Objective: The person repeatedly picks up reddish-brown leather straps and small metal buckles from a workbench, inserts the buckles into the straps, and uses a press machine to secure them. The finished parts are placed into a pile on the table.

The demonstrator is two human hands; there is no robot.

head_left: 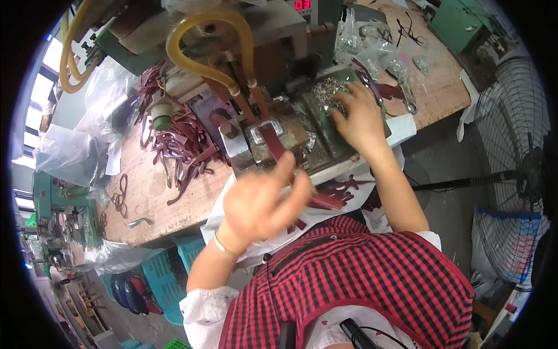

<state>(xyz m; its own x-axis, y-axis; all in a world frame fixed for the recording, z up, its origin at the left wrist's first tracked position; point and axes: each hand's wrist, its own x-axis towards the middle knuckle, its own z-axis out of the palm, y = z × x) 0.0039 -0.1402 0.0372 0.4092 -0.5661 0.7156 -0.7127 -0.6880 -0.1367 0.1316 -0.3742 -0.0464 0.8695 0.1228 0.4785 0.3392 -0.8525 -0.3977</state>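
Observation:
My left hand [256, 203], smeared a little by motion, pinches the near end of a dark red eyeglass temple [271, 142]. The temple's far end lies on the small metal fixture [266, 132] of a bench machine. Over at the right, my right hand [361, 119] reaches into a heap of tiny metal parts [328, 88] on a green tray. Its fingers are bent down at the heap, and any part between them is too small to make out. Two copper-coloured prongs [260, 103] with yellow hoses come down just behind the fixture.
Many dark red temples [183, 134] lie piled left of the machine; more rest on the white cloth [343, 189] at my lap. Bags of small parts [398, 68] and a wrench [409, 99] are at the right. A black floor fan [517, 168] stands farther right. Blue-green crates [165, 285] sit below the table.

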